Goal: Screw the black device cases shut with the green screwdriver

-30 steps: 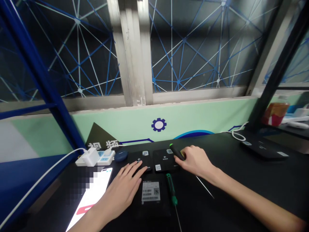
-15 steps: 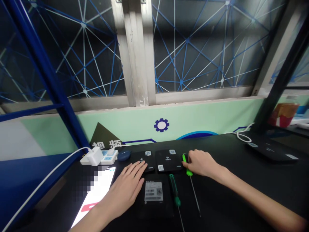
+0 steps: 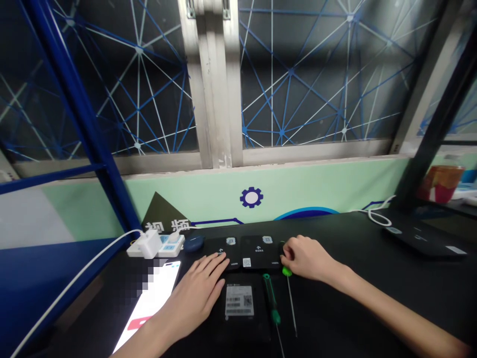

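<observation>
My left hand [image 3: 197,293] lies flat and open, its fingertips resting on a square black pad [image 3: 223,252] with a small sticker. My right hand [image 3: 305,258] curls around a lime-green-handled screwdriver [image 3: 286,271], hiding most of the handle. Its thin steel shaft points toward me along the black tabletop [image 3: 357,298]. Between my hands sit a second black pad [image 3: 260,251] and a black box [image 3: 244,328] with a barcode label. A dark-green-handled screwdriver [image 3: 272,298] lies just right of that box.
At the left, a lit phone [image 3: 151,303] lies partly blurred out beside a power strip [image 3: 167,246] with a white charger [image 3: 150,243] and cable. A dark blue round case [image 3: 194,243] sits behind it. A flat black pad [image 3: 421,238] lies far right, beyond a blue steel upright [image 3: 85,124].
The green-handled screwdriver has swung from tilted up and rightward to pointing toward me, lowered by my right hand. My left hand has barely moved. The whole view has drifted slightly.
</observation>
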### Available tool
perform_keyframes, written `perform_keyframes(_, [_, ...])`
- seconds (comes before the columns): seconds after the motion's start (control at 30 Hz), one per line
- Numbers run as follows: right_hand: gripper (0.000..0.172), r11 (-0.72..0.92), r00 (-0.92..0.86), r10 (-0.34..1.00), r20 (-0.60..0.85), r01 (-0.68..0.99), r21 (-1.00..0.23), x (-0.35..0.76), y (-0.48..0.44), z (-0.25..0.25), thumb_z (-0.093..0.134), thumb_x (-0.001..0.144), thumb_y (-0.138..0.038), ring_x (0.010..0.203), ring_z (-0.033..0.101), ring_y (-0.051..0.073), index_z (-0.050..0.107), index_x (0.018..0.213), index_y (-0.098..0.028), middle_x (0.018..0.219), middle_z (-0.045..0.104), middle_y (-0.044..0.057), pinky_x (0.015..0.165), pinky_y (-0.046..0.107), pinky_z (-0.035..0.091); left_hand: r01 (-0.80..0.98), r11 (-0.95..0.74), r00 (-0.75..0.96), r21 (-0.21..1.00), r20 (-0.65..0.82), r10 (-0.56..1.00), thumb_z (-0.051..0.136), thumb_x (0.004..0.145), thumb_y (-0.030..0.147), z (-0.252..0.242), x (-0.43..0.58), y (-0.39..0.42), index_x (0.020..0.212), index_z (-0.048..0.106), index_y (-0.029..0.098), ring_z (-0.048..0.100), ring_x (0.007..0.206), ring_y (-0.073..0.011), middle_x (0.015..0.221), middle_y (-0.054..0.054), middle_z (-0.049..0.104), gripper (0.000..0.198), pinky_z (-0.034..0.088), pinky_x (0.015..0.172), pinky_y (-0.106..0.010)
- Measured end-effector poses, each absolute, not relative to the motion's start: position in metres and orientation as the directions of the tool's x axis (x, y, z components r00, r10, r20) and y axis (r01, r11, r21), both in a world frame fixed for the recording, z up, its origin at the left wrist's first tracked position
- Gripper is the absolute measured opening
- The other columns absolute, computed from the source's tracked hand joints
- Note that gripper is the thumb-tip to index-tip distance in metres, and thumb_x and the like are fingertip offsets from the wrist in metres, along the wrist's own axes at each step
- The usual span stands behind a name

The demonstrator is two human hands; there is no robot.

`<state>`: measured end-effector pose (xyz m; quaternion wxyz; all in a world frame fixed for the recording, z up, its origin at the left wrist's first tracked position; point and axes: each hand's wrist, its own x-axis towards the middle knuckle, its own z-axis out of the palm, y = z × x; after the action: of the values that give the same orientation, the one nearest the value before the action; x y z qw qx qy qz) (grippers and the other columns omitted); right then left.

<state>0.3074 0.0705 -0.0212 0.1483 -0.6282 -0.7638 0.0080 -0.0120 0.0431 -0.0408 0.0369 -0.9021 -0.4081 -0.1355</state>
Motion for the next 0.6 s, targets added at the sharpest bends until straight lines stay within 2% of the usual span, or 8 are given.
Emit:
perform_keyframes(0.1, [0.022, 0.235, -0.182, 0.954, 0.236, 0.947, -0.218, 0.306, 0.070, -0.022, 0.060, 0.073, -0.021, 0.056, 0.051, 0.016, 0.056, 0.052, -0.019, 0.058, 0.057, 0.003, 0.052, 0.027, 0.024, 0.739, -0.672, 0.635, 0.041, 0.289, 0.716, 0.037, 0.105, 0.035, -0.041, -0.011, 0.043, 0.151, 0.033, 0.029, 0.040, 0.139, -0.0258, 0.153, -0.003, 0.041, 0.047, 0.040, 0.111, -0.048])
perform_keyframes(0.3, [0.031, 0.252, -0.185, 0.943, 0.278, 0.940, -0.231, 0.304, 0.073, -0.029, 0.058, 0.080, -0.031, 0.051, 0.046, 0.014, 0.051, 0.053, -0.019, 0.054, 0.055, 0.001, 0.051, 0.027, 0.023, 0.729, -0.683, 0.640, 0.041, 0.312, 0.702, 0.036, 0.105, 0.035, -0.041, -0.011, 0.043, 0.151, 0.033, 0.029, 0.041, 0.138, -0.0256, 0.151, -0.003, 0.043, 0.047, 0.039, 0.111, -0.047])
perform_keyframes(0.47, [0.035, 0.271, -0.191, 0.928, 0.319, 0.935, -0.229, 0.300, 0.070, -0.027, 0.054, 0.086, -0.031, 0.049, 0.043, 0.014, 0.048, 0.053, -0.019, 0.052, 0.053, 0.000, 0.051, 0.028, 0.023, 0.745, -0.666, 0.630, 0.044, 0.284, 0.723, 0.036, 0.105, 0.036, -0.042, -0.012, 0.042, 0.150, 0.034, 0.030, 0.040, 0.139, -0.0257, 0.152, -0.002, 0.042, 0.046, 0.039, 0.111, -0.048])
perform_keyframes(0.53, [0.032, 0.334, -0.231, 0.904, 0.360, 0.907, -0.258, 0.296, 0.064, -0.024, 0.053, 0.087, -0.029, 0.049, 0.044, 0.013, 0.049, 0.057, -0.020, 0.054, 0.054, -0.001, 0.052, 0.028, 0.025, 0.745, -0.665, 0.626, 0.045, 0.296, 0.721, 0.037, 0.105, 0.036, -0.041, -0.012, 0.042, 0.149, 0.036, 0.030, 0.041, 0.138, -0.0256, 0.151, -0.002, 0.044, 0.045, 0.040, 0.110, -0.047])
perform_keyframes(0.6, [0.022, 0.458, -0.318, 0.850, 0.419, 0.840, -0.291, 0.289, 0.056, -0.020, 0.055, 0.088, -0.028, 0.058, 0.050, 0.015, 0.054, 0.067, -0.020, 0.065, 0.060, 0.000, 0.056, 0.028, 0.032, 0.751, -0.659, 0.612, 0.042, 0.330, 0.719, 0.038, 0.104, 0.036, -0.040, -0.012, 0.042, 0.146, 0.041, 0.030, 0.045, 0.135, -0.0259, 0.148, -0.002, 0.047, 0.042, 0.041, 0.108, -0.047])
